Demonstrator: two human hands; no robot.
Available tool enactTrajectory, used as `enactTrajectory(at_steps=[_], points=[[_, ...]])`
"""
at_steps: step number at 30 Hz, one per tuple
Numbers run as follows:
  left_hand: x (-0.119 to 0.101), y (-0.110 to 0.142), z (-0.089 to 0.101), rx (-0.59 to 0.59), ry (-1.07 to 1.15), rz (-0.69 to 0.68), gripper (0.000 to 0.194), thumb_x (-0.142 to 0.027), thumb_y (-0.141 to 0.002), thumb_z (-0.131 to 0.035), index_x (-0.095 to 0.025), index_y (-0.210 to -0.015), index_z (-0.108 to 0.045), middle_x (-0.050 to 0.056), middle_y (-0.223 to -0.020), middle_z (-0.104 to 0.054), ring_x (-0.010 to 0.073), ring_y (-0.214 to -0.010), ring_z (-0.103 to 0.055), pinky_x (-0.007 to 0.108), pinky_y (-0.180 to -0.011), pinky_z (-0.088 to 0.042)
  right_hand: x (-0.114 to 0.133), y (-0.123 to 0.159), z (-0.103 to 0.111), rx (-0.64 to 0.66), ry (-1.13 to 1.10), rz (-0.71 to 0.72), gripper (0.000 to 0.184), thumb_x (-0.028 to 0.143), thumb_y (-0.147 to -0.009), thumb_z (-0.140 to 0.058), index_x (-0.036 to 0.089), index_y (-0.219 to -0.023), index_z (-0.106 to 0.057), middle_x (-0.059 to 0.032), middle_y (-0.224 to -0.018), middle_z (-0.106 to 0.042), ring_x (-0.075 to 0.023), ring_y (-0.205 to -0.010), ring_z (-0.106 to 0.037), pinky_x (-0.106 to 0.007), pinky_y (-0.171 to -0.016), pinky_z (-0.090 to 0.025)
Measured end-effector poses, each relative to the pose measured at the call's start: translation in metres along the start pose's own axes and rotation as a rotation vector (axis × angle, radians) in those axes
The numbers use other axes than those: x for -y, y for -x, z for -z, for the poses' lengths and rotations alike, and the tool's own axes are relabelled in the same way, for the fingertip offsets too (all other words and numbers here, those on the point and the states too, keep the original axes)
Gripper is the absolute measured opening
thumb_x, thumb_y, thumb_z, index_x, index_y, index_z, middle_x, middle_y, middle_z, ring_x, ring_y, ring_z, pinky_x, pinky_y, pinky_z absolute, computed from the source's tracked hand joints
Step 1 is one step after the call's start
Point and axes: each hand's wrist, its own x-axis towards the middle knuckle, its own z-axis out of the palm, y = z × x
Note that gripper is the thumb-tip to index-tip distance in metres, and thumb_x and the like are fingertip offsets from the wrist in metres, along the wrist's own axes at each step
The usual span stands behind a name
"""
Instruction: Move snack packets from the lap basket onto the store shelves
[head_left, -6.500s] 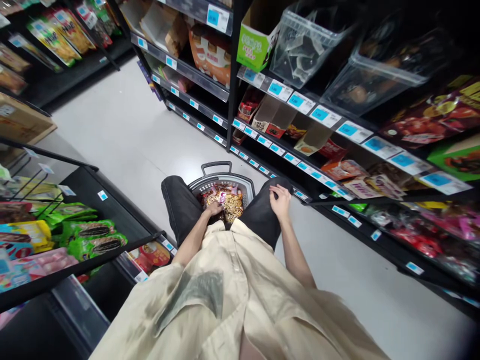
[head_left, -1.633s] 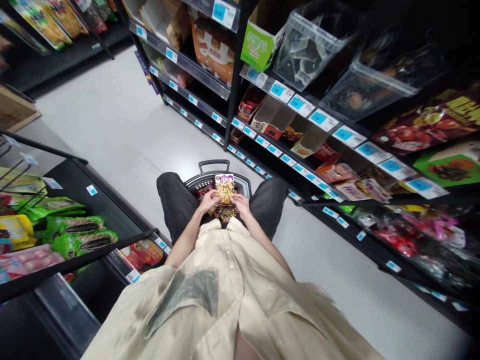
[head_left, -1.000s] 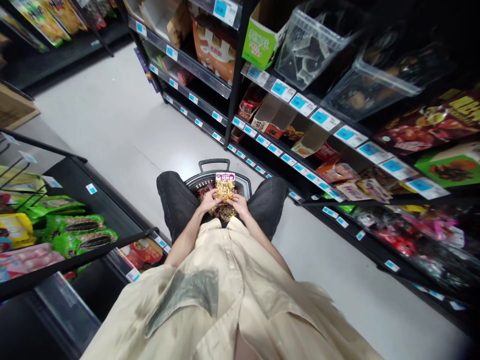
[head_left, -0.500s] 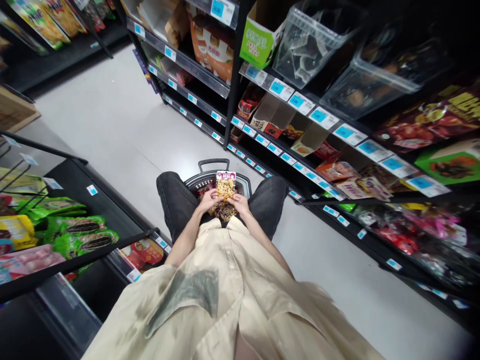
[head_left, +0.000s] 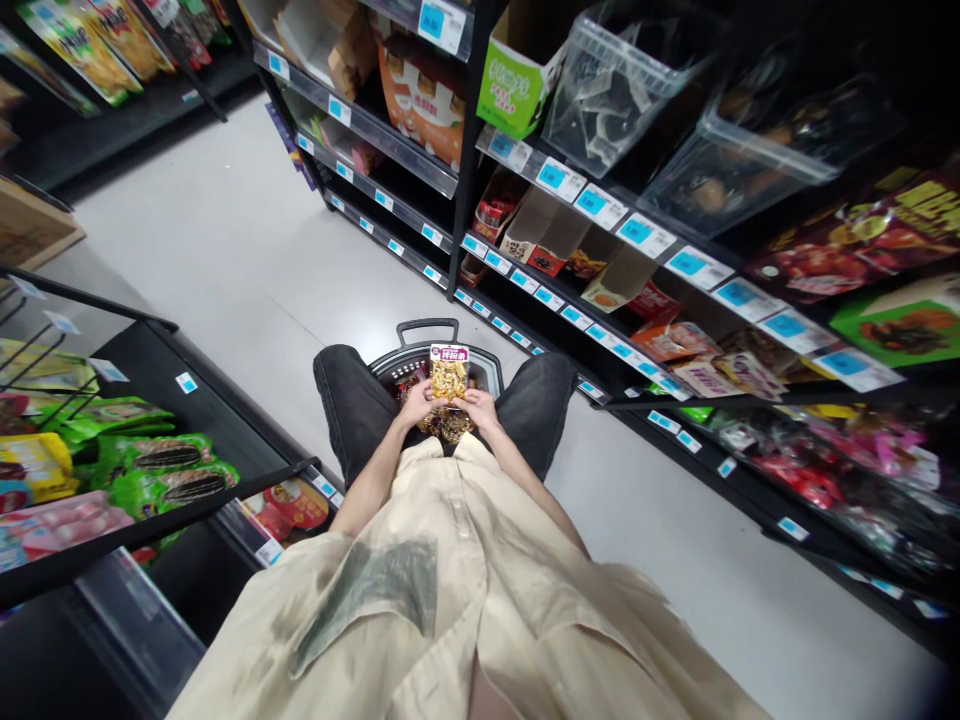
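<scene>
Between my knees stands a grey and black shopping basket (head_left: 490, 372) with its handle up at the far side. Just above it I hold a small snack packet (head_left: 450, 374), with a white and magenta top band and yellow-brown contents showing below. My left hand (head_left: 418, 403) pinches its lower left edge, and my right hand (head_left: 478, 407) grips its lower right corner. More shiny packets (head_left: 453, 426) lie in the basket under my hands, partly hidden by them.
A black shelf rack with price tags (head_left: 592, 202) runs along the right, carrying clear plastic bins (head_left: 600, 95) and snack boxes. At the left a low rack (head_left: 150, 400) holds green bags (head_left: 180, 485). Pale floor (head_left: 225, 230) stretches ahead, with a cardboard box (head_left: 34, 222) at far left.
At first my left hand was in the basket and my right hand rested by my right knee. Since then both hands have come to hold the snack packet up; lately it has barely moved.
</scene>
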Motion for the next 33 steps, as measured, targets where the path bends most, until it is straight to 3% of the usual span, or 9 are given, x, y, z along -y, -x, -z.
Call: enactTrajectory(at_steps=[11,17,24,33], points=[[0.004,-0.002,0.0,-0.057,-0.045,0.033,0.073,-0.037,-0.06,-0.091,-0.011,-0.122,-0.061,0.01,-0.092,-0.077,0.0205,-0.072,-0.072,0.031,-0.063,-0.06,0.002,0.001,-0.003,-0.021,0.032,0.009,0.048,0.059,-0.051,-0.088,0.018,-0.071,-0.071,-0.0056,-0.072,-0.075,-0.0211,-0.063,-0.069,-0.031,-0.062,-0.054],[-0.002,0.001,-0.001,-0.054,-0.055,-0.03,0.069,-0.041,-0.064,-0.089,-0.012,-0.121,-0.061,0.013,-0.103,-0.076,0.0243,-0.082,-0.074,0.033,-0.067,-0.061,0.007,0.003,-0.006,-0.008,0.045,0.036,0.049,0.066,-0.06,-0.081,0.019,-0.072,-0.071,-0.0048,-0.072,-0.074,-0.0198,-0.06,-0.068,-0.03,-0.058,-0.052],[-0.006,0.004,-0.003,-0.059,-0.055,-0.033,0.066,-0.042,-0.064,-0.089,-0.011,-0.116,-0.063,0.012,-0.098,-0.077,0.0214,-0.076,-0.073,0.033,-0.067,-0.061,0.008,0.003,-0.006,0.007,0.058,0.052,0.051,0.07,-0.059,-0.079,0.022,-0.064,-0.064,-0.0025,-0.066,-0.071,-0.0212,-0.063,-0.067,-0.032,-0.063,-0.055],[0.0,0.0,-0.002,-0.086,-0.063,-0.037,0.066,-0.04,-0.063,-0.089,-0.01,-0.116,-0.066,0.015,-0.102,-0.076,0.0249,-0.08,-0.074,0.032,-0.062,-0.06,0.006,0.002,-0.005,-0.007,0.093,0.059,0.051,0.071,-0.06,-0.077,0.022,-0.061,-0.062,-0.0022,-0.063,-0.069,-0.0202,-0.06,-0.065,-0.031,-0.061,-0.053]])
